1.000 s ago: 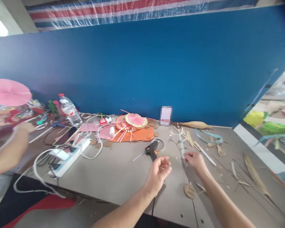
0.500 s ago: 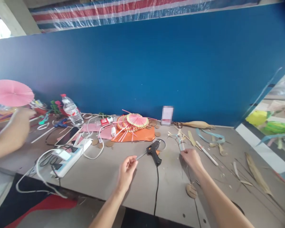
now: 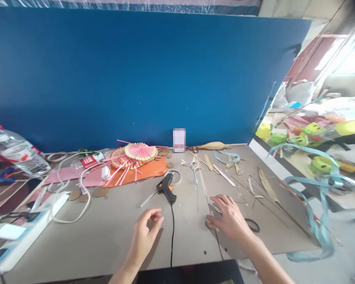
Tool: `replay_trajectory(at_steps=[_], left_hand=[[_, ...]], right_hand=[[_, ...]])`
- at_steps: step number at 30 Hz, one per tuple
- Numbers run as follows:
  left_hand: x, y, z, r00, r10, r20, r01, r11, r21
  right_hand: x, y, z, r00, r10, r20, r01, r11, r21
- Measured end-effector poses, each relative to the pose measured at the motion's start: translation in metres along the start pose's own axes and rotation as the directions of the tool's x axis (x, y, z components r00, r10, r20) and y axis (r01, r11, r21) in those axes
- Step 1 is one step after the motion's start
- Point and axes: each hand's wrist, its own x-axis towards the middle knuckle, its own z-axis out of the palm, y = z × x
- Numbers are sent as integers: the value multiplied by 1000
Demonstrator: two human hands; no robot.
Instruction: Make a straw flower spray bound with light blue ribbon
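Note:
My left hand hovers just above the grey table, left of the black glue gun's cable. Its thumb and forefinger are curled into a pinch; whatever is between them is too small to make out. My right hand lies low on the table with fingers stretched out, its fingertips on a small round brown disc. The black glue gun rests on the table beyond both hands. A woven blue and straw piece lies farther back.
A white power strip with white cords and a water bottle sit at the left. Pink paper fans lie on an orange sheet by the blue board. Dry leaf strips and a black ring lie right, near the table's edge.
The view has swung to the right, so the other person's arm is out of frame. My right hand came down from the woven piece to the brown disc. My left hand drew back toward me.

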Motion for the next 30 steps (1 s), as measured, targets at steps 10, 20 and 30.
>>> replay_trajectory(at_steps=[10,20,30], left_hand=[[-13,9,24,936,282,209,-325,921,213],[-14,3,25,908,271,319,-374,868,328],[-11,-3,18,920,235,313,-341,875,344]], right_hand=[[-37,11,-5,993,17,-120,-30,994,-107],[-34,-18,6,994,-109,-9,109,994,-13],[-25,19,-9,962,96,-255,-116,991,-65]])
